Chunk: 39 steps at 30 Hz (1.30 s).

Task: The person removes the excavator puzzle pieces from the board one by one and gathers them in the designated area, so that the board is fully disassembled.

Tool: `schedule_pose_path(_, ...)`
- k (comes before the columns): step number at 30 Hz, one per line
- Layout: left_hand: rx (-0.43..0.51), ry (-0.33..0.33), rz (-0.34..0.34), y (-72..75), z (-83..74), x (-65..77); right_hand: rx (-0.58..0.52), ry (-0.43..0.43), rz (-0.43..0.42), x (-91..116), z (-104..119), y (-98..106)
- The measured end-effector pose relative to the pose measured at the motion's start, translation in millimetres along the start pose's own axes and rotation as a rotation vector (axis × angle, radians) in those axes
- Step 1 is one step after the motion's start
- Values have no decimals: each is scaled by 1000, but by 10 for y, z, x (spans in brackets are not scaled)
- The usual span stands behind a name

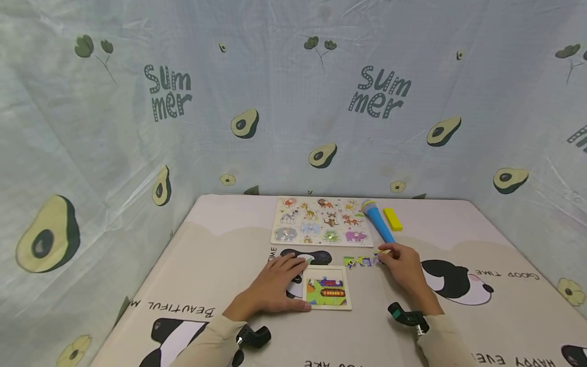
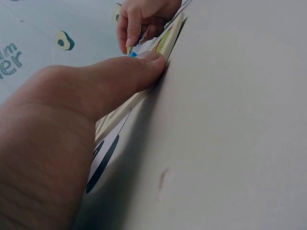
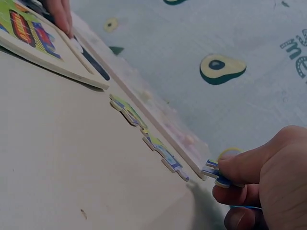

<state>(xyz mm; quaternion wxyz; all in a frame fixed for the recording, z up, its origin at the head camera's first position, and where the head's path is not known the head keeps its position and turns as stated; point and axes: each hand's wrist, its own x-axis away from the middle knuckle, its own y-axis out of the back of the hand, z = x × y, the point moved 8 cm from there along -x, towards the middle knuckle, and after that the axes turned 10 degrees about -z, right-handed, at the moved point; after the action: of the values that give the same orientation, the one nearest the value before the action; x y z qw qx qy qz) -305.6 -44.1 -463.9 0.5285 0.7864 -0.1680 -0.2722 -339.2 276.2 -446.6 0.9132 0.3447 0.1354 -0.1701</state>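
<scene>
My right hand (image 1: 405, 267) pinches a small blue and yellow jigsaw piece (image 3: 210, 170) between thumb and finger, just above the table. To its left, more jigsaw pieces (image 1: 357, 261) lie in a row, seen close up in the right wrist view. A square wooden puzzle tray (image 1: 327, 307), partly filled with a colourful vehicle picture, lies flat in front of me. My left hand (image 1: 275, 285) rests at the tray's left side with fingers spread. Its thumb (image 2: 129, 79) presses on the near edge of the tray, and its fingertips reach the far left corner.
Behind the tray lies an animal peg board (image 1: 323, 243). A blue toy microphone (image 1: 379, 224) and a yellow block (image 1: 393, 219) lie right of it. The tablecloth (image 1: 220, 265) has panda prints and lettering; a curtain (image 1: 284, 92) with avocado prints hangs around the table.
</scene>
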Motion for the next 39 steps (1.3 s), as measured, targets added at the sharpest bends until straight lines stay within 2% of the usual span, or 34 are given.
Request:
schedule_pose_path(5, 1, 5, 4, 11, 0, 2, 16, -27, 22, -3, -31, -21)
schedule_pose_path(15, 13, 6, -5, 6, 11, -2, 180, -50, 57, 13, -94, -70)
schedule_pose_path(22, 16, 8, -11, 11, 10, -8, 260, -39, 49, 18, -81, -51)
schedule_pose_path(28, 24, 10, -6, 11, 3, -2, 259, -46, 46, 25, -78, -46)
schedule_pose_path(39, 22, 9, -4, 8, 16, -9, 188, -29, 14, 25, 38, -3)
